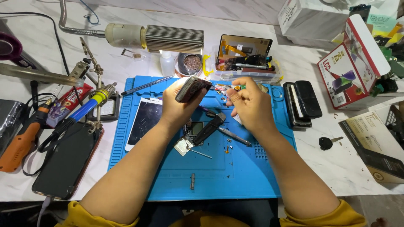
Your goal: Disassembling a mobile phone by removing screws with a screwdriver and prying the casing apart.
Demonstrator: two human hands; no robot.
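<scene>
My left hand [176, 105] has its grip clamped on a small dark phone body [192, 88], raised over the blue mat's [235, 176] far edge, long axis tilting up to the right. My right hand [249, 105], fingers curled, pinching something I can't make out, sits just right.

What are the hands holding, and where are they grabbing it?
The left hand holds a small dark phone by its lower end. The right hand is curled shut; whether its fingers pinch anything cannot be told.
</scene>
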